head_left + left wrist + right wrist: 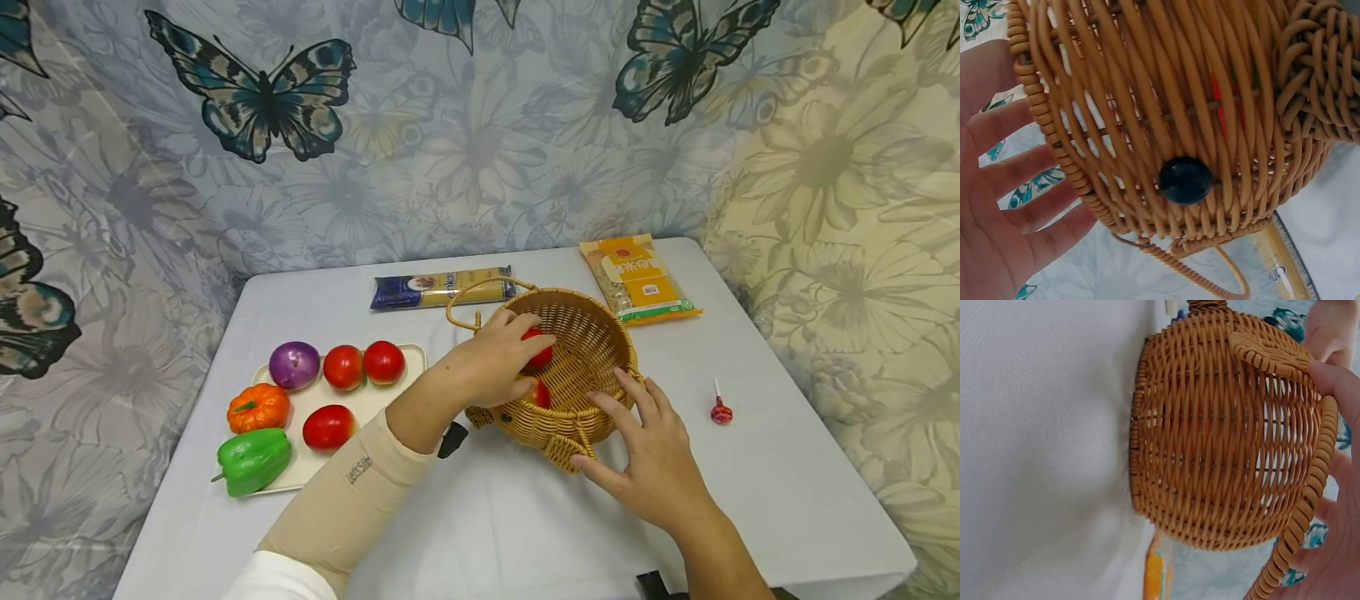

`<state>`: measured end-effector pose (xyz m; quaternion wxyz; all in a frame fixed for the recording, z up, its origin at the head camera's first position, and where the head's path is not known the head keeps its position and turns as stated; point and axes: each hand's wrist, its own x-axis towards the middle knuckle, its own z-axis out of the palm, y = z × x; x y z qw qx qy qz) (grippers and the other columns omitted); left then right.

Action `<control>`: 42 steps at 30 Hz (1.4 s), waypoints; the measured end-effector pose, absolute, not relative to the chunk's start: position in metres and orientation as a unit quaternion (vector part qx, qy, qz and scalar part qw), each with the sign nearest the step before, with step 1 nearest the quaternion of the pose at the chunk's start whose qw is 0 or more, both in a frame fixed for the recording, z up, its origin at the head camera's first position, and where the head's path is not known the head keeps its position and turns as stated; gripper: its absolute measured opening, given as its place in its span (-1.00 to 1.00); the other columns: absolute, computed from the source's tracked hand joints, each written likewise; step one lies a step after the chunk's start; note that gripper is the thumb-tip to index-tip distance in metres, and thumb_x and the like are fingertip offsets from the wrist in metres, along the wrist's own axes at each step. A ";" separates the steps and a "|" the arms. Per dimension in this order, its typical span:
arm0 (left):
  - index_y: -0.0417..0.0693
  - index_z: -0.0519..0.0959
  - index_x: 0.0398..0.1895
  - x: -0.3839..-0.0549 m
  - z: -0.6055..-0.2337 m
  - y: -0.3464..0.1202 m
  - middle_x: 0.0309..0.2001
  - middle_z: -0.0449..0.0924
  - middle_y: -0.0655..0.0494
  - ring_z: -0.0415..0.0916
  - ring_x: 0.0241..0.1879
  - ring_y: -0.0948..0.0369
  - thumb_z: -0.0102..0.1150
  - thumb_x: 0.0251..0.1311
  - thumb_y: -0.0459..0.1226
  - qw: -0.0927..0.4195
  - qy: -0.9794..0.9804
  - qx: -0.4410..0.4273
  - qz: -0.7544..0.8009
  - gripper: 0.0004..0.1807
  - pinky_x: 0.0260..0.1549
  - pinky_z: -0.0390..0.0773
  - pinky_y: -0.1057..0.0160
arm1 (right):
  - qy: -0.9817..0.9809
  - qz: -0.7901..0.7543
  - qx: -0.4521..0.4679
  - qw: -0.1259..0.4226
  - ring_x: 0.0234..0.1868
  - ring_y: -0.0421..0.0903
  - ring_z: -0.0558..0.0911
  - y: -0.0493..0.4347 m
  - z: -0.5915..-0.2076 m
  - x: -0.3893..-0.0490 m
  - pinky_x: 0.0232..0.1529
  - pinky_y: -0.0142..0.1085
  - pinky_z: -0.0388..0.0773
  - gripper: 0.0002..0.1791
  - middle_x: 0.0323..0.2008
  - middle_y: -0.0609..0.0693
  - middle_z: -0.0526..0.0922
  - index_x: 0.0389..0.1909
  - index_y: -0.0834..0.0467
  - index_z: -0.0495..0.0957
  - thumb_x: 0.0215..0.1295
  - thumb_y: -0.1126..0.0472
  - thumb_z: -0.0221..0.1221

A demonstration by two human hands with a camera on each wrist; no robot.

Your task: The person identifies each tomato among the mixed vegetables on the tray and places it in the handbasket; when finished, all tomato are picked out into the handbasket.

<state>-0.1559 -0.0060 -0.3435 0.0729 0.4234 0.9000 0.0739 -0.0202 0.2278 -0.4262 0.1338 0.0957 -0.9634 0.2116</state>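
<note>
A brown wicker basket (585, 333) with a dark button eye (1185, 180) stands at mid-table. Two round red items, one farther back (538, 350) and one nearer (540, 393), lie inside it, partly covered by my left hand (498, 354). That hand reaches over the left rim; in the left wrist view its fingers (1007, 122) are spread and fairly straight, their tips hidden behind the weave. My right hand (652, 450) holds the basket's near right side, fingers over the rim and thumb outside by a woven flap (1269, 355).
At left, a cream tray (378, 404) bears several tomatoes (328, 427), with a purple onion (294, 365), small orange pumpkin (258, 408) and green pepper (253, 461) along its edge. Behind the basket lie a pasta packet (442, 288) and a grain bag (637, 279). A red lollipop (722, 412) lies right.
</note>
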 end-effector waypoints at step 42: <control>0.09 0.35 0.51 -0.141 -0.364 -0.164 0.50 0.21 -0.16 0.13 0.45 -0.23 0.33 0.28 0.00 0.109 0.972 0.206 0.042 -0.25 0.29 0.34 -0.41 | -0.963 0.219 0.096 0.128 0.49 0.46 0.10 0.223 -0.426 -0.021 0.12 0.61 0.17 -0.13 0.57 0.11 0.14 0.33 -0.11 0.46 -0.04 -0.24 0.51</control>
